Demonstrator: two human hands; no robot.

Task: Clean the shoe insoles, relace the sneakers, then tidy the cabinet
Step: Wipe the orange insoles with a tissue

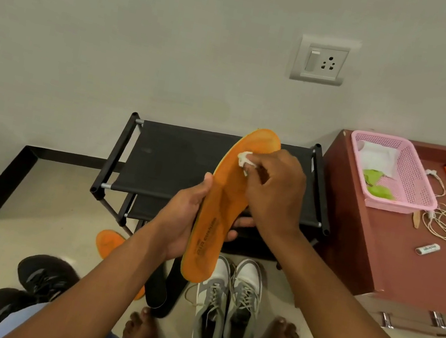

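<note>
The right hand (pixel 271 189) pinched a small crumpled white wipe (pixel 244 160) against the upper part of a long orange foam insole (pixel 224 207). The left hand (pixel 185 222) gripped that insole from beneath, thumb along its edge, holding it tilted above a black fabric shoe rack (pixel 175 160). On the floor below stood grey-and-white laced sneakers (pixel 226 312), beside two black insoles (pixel 164 289) and another orange insole (pixel 107 242).

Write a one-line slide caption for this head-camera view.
Left hand holds an orange insole upright while the right hand rubs a white wipe near its toe, above grey sneakers.
</note>
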